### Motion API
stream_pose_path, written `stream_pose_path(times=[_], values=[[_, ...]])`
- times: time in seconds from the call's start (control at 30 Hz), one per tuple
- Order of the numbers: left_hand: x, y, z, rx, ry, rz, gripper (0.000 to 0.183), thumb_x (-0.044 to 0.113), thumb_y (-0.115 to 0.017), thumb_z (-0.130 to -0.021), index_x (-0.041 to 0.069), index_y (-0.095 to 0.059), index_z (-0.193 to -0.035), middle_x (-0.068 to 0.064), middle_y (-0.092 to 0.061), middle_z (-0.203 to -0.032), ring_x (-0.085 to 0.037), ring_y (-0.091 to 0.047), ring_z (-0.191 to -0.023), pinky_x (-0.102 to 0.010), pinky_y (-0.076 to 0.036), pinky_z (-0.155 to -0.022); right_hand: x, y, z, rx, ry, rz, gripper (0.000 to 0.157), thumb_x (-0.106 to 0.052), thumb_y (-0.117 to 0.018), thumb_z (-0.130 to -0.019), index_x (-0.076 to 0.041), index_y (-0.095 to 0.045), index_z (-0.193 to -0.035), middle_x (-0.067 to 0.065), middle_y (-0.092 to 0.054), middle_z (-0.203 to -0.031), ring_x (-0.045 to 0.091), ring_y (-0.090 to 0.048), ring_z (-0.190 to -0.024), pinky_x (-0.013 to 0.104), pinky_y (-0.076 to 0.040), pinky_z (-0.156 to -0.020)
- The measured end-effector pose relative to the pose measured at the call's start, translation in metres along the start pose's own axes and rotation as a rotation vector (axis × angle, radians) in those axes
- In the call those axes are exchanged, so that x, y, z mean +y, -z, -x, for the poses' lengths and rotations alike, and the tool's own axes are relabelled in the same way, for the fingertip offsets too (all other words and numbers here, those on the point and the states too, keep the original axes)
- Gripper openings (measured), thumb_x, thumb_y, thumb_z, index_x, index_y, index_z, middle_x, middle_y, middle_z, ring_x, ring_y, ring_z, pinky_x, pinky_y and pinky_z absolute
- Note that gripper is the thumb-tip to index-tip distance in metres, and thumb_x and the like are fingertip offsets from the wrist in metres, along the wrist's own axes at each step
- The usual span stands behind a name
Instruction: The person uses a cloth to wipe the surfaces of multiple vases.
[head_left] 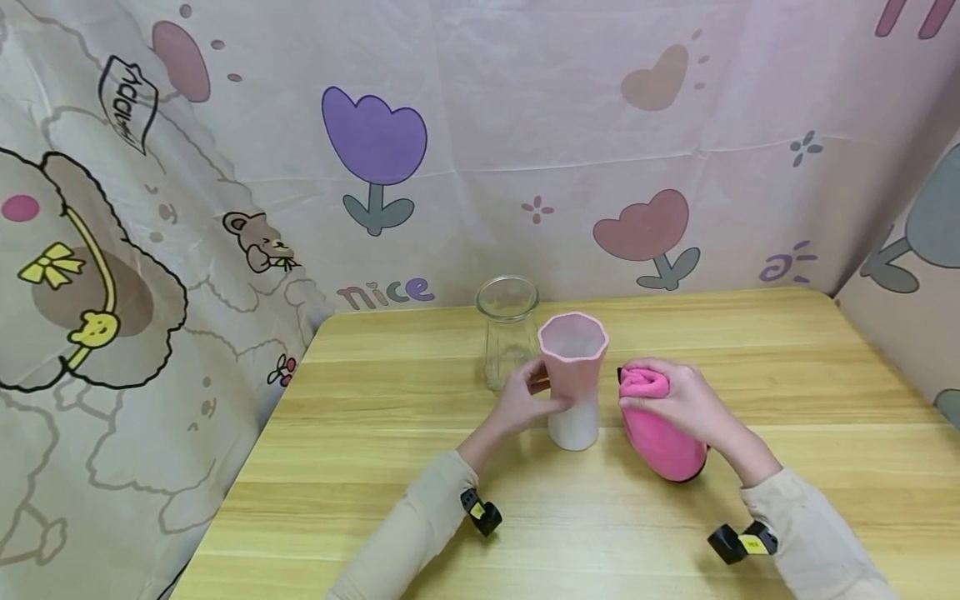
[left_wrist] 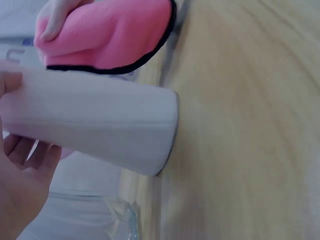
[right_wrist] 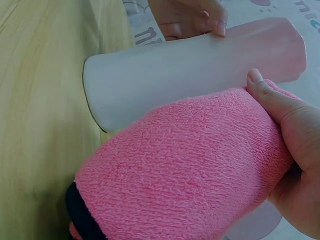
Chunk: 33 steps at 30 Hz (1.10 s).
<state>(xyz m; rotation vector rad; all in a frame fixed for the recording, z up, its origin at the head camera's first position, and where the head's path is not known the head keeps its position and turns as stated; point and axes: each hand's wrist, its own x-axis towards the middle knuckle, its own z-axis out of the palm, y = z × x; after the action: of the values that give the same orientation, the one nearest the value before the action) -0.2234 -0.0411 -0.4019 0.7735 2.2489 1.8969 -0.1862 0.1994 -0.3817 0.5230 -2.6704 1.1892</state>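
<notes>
A pink-to-white vase [head_left: 576, 383] with a scalloped rim stands upright on the table. My left hand [head_left: 528, 396] grips it around its middle from the left, thumb in front and fingers behind. To its right, my right hand [head_left: 682, 404] holds a folded pink towel [head_left: 663, 446] with dark edging by its upper end. The towel's lower end hangs down close to the tabletop. In the right wrist view the plush towel [right_wrist: 185, 160] overlaps part of the vase [right_wrist: 190, 65], with the right thumb lying along its top.
Behind the vase and slightly left stands a clear glass vase [head_left: 508, 342] with a wide rim. The wooden table [head_left: 360, 433] meets a printed cloth backdrop [head_left: 487, 125] at the back and at the left side.
</notes>
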Motion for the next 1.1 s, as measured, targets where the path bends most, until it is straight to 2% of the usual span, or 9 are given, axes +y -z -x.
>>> stream_pose_path(times=[0.1,0.17,0.4,0.57,0.7,0.8,0.9,1.0,1.1], values=[[0.000,0.005,-0.004,-0.053,0.014,0.046,0.055,-0.008,-0.067,-0.071,-0.010,-0.046,-0.122,-0.028,-0.053,-0.118,-0.037,-0.052,-0.107,-0.035,-0.046,-0.092,0.001,-0.001,0.001,-0.004,-0.001,-0.006,0.051,-0.027,-0.074,-0.075,0.003,-0.058,-0.114,0.016,-0.064,-0.106,0.032,-0.060,-0.099,0.046,-0.049,-0.084],[-0.005,0.006,-0.007,-0.074,0.038,0.075,0.055,-0.009,-0.065,-0.072,-0.010,-0.045,-0.123,-0.027,-0.052,-0.120,-0.034,-0.053,-0.108,-0.033,-0.046,-0.093,0.001,-0.002,0.001,-0.005,-0.003,-0.008,0.050,-0.027,-0.074,-0.075,0.002,-0.059,-0.114,0.016,-0.064,-0.106,0.031,-0.060,-0.100,0.046,-0.049,-0.085],[-0.011,0.007,-0.012,-0.096,0.057,0.169,0.057,-0.005,-0.061,-0.071,-0.010,-0.044,-0.124,-0.028,-0.050,-0.121,-0.026,-0.053,-0.107,-0.031,-0.043,-0.095,0.002,-0.005,0.003,-0.026,-0.011,-0.019,0.052,-0.029,-0.073,-0.076,0.002,-0.058,-0.115,0.015,-0.064,-0.107,0.030,-0.059,-0.101,0.046,-0.048,-0.085],[-0.011,0.007,-0.008,-0.086,0.039,0.152,0.058,-0.006,-0.063,-0.073,-0.007,-0.042,-0.127,-0.027,-0.049,-0.122,-0.028,-0.050,-0.110,-0.034,-0.043,-0.096,0.000,-0.005,0.003,-0.020,-0.022,-0.017,0.051,-0.029,-0.073,-0.076,0.001,-0.058,-0.115,0.014,-0.064,-0.107,0.029,-0.059,-0.100,0.045,-0.049,-0.085],[-0.004,0.007,0.001,-0.037,0.057,0.078,0.063,-0.003,-0.070,-0.071,-0.003,-0.043,-0.128,-0.022,-0.050,-0.121,-0.030,-0.048,-0.112,-0.041,-0.042,-0.096,-0.003,-0.003,0.003,0.067,-0.022,-0.005,0.048,-0.026,-0.075,-0.074,-0.003,-0.060,-0.114,0.012,-0.066,-0.102,0.026,-0.061,-0.095,0.039,-0.052,-0.080],[0.004,0.005,0.008,-0.009,0.058,0.041,0.063,-0.001,-0.073,-0.070,-0.003,-0.044,-0.127,-0.022,-0.051,-0.119,-0.033,-0.048,-0.110,-0.046,-0.042,-0.095,-0.007,0.002,0.001,0.184,0.014,0.001,0.045,-0.021,-0.077,-0.072,-0.007,-0.062,-0.112,0.011,-0.067,-0.100,0.015,-0.061,-0.092,0.025,-0.052,-0.077],[0.006,0.003,0.011,0.010,0.052,0.025,0.060,-0.001,-0.072,-0.071,-0.003,-0.046,-0.125,-0.022,-0.053,-0.115,-0.033,-0.050,-0.107,-0.047,-0.044,-0.093,-0.014,0.008,-0.006,0.274,0.085,-0.012,0.045,-0.014,-0.078,-0.070,-0.009,-0.063,-0.112,0.011,-0.067,-0.100,-0.001,-0.057,-0.090,0.011,-0.047,-0.076],[0.005,0.001,0.012,0.024,0.051,0.022,0.056,-0.001,-0.072,-0.072,-0.002,-0.048,-0.123,-0.021,-0.054,-0.112,-0.031,-0.051,-0.104,-0.044,-0.046,-0.091,-0.025,0.013,-0.013,0.306,0.141,-0.029,0.046,-0.010,-0.079,-0.068,-0.009,-0.063,-0.111,0.011,-0.067,-0.100,-0.012,-0.052,-0.089,0.005,-0.042,-0.076],[0.005,0.001,0.011,0.027,0.060,0.024,0.054,-0.001,-0.072,-0.072,-0.002,-0.049,-0.121,-0.019,-0.055,-0.111,-0.028,-0.052,-0.104,-0.041,-0.046,-0.091,-0.035,0.013,-0.021,0.309,0.181,-0.043,0.048,-0.007,-0.080,-0.065,-0.008,-0.064,-0.110,0.009,-0.067,-0.099,-0.013,-0.051,-0.088,0.005,-0.042,-0.076]])
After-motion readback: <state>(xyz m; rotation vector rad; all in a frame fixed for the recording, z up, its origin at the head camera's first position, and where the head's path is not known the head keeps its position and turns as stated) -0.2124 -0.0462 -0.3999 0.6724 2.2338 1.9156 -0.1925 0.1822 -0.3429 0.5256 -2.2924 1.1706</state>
